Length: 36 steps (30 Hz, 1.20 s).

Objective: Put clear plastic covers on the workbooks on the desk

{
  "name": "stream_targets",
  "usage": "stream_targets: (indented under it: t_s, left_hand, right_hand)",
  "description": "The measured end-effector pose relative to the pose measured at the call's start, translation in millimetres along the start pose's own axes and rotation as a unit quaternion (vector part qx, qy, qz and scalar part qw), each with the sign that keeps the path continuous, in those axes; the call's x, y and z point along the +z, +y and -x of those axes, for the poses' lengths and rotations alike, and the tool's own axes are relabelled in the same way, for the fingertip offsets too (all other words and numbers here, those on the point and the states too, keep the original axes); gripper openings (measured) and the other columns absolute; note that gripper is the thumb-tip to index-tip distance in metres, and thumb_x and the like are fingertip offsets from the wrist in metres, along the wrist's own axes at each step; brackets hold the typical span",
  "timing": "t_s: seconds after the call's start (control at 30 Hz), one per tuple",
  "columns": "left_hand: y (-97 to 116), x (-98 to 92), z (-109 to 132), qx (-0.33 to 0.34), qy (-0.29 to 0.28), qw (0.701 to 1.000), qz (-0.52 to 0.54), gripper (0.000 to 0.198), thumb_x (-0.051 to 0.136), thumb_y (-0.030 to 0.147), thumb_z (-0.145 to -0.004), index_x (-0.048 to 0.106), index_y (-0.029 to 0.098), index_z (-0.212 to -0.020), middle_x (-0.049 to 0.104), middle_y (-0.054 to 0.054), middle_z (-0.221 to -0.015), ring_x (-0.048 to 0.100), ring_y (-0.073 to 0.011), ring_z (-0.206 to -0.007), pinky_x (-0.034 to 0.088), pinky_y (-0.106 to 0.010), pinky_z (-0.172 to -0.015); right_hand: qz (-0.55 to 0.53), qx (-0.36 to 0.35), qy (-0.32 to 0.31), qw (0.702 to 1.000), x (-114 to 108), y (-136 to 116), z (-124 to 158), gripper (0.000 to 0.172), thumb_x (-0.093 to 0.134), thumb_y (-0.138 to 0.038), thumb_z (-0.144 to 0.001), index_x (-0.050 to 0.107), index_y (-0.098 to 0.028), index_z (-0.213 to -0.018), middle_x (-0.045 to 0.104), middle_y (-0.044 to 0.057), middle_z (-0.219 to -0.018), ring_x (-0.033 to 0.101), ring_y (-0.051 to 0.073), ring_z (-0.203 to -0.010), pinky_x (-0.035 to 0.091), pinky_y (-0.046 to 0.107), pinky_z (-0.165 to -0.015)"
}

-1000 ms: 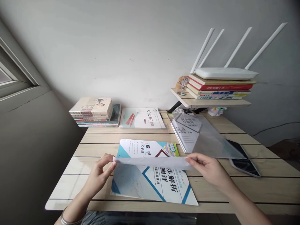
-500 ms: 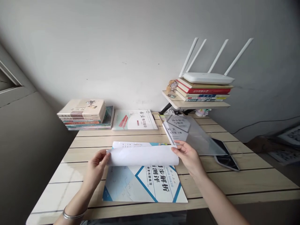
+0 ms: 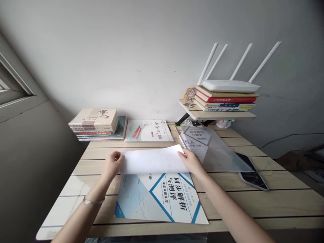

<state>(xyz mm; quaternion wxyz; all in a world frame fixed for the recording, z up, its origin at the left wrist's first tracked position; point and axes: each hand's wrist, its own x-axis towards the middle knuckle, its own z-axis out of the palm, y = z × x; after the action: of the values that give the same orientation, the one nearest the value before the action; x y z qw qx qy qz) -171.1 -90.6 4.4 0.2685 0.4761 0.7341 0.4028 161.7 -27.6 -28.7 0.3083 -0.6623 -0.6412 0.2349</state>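
Observation:
My left hand [image 3: 113, 164] pinches the left end of a white sheet of paper [image 3: 152, 161], thumb in front. At the sheet's right end my right hand [image 3: 189, 159] grips the edge between thumb and fingers. The sheet is held across the far part of a blue-and-white workbook [image 3: 162, 200] and hides that part. Whether the sheet is separate from the workbook I cannot tell. The workbook lies flat on the wooden table, its printed cover facing up. Beside my right hand is a clear plastic cover [image 3: 225, 158] over a grey-printed book [image 3: 194, 143].
A stack of books [image 3: 93, 125] and a calligraphy booklet [image 3: 150, 131] stand along the wall. Partly under the plastic lies a phone or tablet [image 3: 254, 179]. A small raised shelf [image 3: 193, 111] carries books [image 3: 227, 100] and a white router [image 3: 231, 85] at the right back.
The paper has gone from a curled roll to a flatter sheet, moved slightly away from me. It now covers the workbook's far edge. The view has shifted slightly left.

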Motion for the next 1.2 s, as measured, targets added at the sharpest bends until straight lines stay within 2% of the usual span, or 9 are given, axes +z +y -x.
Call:
stream_targets:
  t_s: [0.17, 0.27, 0.4, 0.53, 0.7, 0.8, 0.97, 1.13, 1.2]
  left_hand:
    - [11, 15.5, -46, -0.043, 0.003, 0.998, -0.047, 0.007, 0.057, 0.023, -0.063, 0.054, 0.018, -0.059, 0.059, -0.006, -0.070, 0.058, -0.0234, -0.082, 0.040, -0.028, -0.065]
    - [11, 22.4, -58, -0.058, -0.015, 0.998, -0.034, 0.006, 0.058, 0.022, -0.060, 0.054, 0.018, -0.058, 0.057, -0.004, -0.065, 0.058, -0.0217, -0.077, 0.040, -0.027, -0.061]
    - [12, 24.7, -64, -0.075, -0.035, 0.997, -0.005, 0.007, 0.060, 0.020, -0.057, 0.054, 0.017, -0.059, 0.055, -0.001, -0.060, 0.054, -0.0171, -0.065, 0.037, -0.025, -0.055]
    - [15, 23.4, -67, -0.088, -0.067, 0.993, 0.048, 0.011, 0.065, 0.022, -0.056, 0.059, 0.015, -0.063, 0.058, -0.001, -0.059, 0.053, -0.0151, -0.057, 0.036, -0.024, -0.051]
    - [17, 21.5, -65, -0.076, -0.107, 0.985, 0.116, 0.033, 0.071, 0.024, -0.052, 0.067, 0.012, -0.082, 0.065, -0.004, -0.067, 0.056, -0.0145, -0.054, 0.040, -0.025, -0.051]
    - [17, 18.1, -59, -0.035, -0.098, 0.983, 0.149, 0.040, 0.072, 0.026, -0.052, 0.069, 0.015, -0.090, 0.069, -0.006, -0.085, 0.062, -0.0158, -0.069, 0.043, -0.024, -0.058]
    - [21, 9.9, -45, 0.076, -0.099, 0.956, 0.266, 0.044, 0.071, 0.035, -0.059, 0.071, 0.018, -0.100, 0.071, -0.008, -0.097, 0.063, -0.0176, -0.084, 0.045, -0.025, -0.068]
    - [22, 9.4, -35, 0.057, -0.071, 0.957, 0.274, 0.040, 0.067, 0.030, -0.063, 0.074, 0.018, -0.101, 0.071, -0.004, -0.080, 0.058, -0.0129, -0.068, 0.041, -0.022, -0.059]
    - [19, 11.1, -34, 0.063, -0.044, 0.953, 0.293, 0.037, 0.067, 0.029, -0.064, 0.075, 0.020, -0.099, 0.071, -0.004, -0.079, 0.059, -0.0132, -0.069, 0.042, -0.022, -0.062]
  right_hand:
    - [0.130, 0.016, -0.004, 0.991, 10, -7, -29, 0.026, 0.050, -0.038, -0.079, 0.049, -0.020, -0.060, 0.058, 0.007, -0.078, 0.055, 0.019, -0.073, 0.038, 0.027, -0.063]
    - [0.132, 0.028, 0.011, 0.991, 10, -1, -25, 0.022, 0.055, -0.037, -0.075, 0.054, -0.019, -0.063, 0.057, 0.011, -0.091, 0.056, 0.020, -0.078, 0.042, 0.028, -0.069]
    - [0.094, 0.048, 0.005, 0.994, 6, 3, -23, 0.018, 0.057, -0.037, -0.073, 0.055, -0.020, -0.066, 0.059, 0.007, -0.081, 0.057, 0.020, -0.078, 0.041, 0.027, -0.067]
    - [0.029, 0.064, -0.014, 0.997, 5, 1, -31, 0.024, 0.051, -0.042, -0.075, 0.048, -0.022, -0.063, 0.057, 0.001, -0.065, 0.054, 0.017, -0.065, 0.037, 0.025, -0.058]
    - [0.006, 0.038, -0.008, 0.999, 7, 0, -36, 0.030, 0.045, -0.046, -0.076, 0.045, -0.022, -0.058, 0.052, -0.001, -0.058, 0.050, 0.017, -0.061, 0.035, 0.026, -0.058]
    - [-0.020, 0.026, 0.010, 0.999, 8, 1, -34, 0.029, 0.049, -0.046, -0.073, 0.045, -0.022, -0.057, 0.052, 0.000, -0.060, 0.050, 0.017, -0.063, 0.036, 0.027, -0.059]
    - [-0.121, 0.021, -0.014, 0.992, 4, 3, -21, 0.032, 0.055, -0.050, -0.069, 0.045, -0.021, -0.060, 0.047, -0.003, -0.059, 0.044, 0.014, -0.060, 0.034, 0.025, -0.056]
    - [-0.191, 0.037, -0.036, 0.980, -1, 4, -13, 0.034, 0.058, -0.052, -0.069, 0.046, -0.021, -0.063, 0.046, -0.004, -0.059, 0.041, 0.012, -0.058, 0.032, 0.023, -0.054]
    - [-0.207, 0.045, -0.043, 0.976, -1, 4, -13, 0.035, 0.060, -0.054, -0.068, 0.047, -0.021, -0.064, 0.047, -0.004, -0.059, 0.041, 0.012, -0.058, 0.032, 0.023, -0.054]
